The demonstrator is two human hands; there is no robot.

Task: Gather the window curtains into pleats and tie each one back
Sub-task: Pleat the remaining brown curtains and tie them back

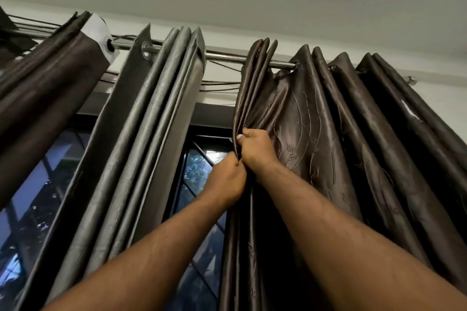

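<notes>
- Rod spans the top; left curtain, middle curtain and right curtain hang on it side by side.
- Window lies behind, exposed between the middle and right curtains.
- Right hand is at the right curtain's left edge; left hand is just below, touching it.

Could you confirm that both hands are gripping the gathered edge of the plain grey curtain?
Not quite: the head view shows the left hand and right hand gripping the gathered edge of the brown patterned curtain; the grey curtain hangs untouched.
</notes>
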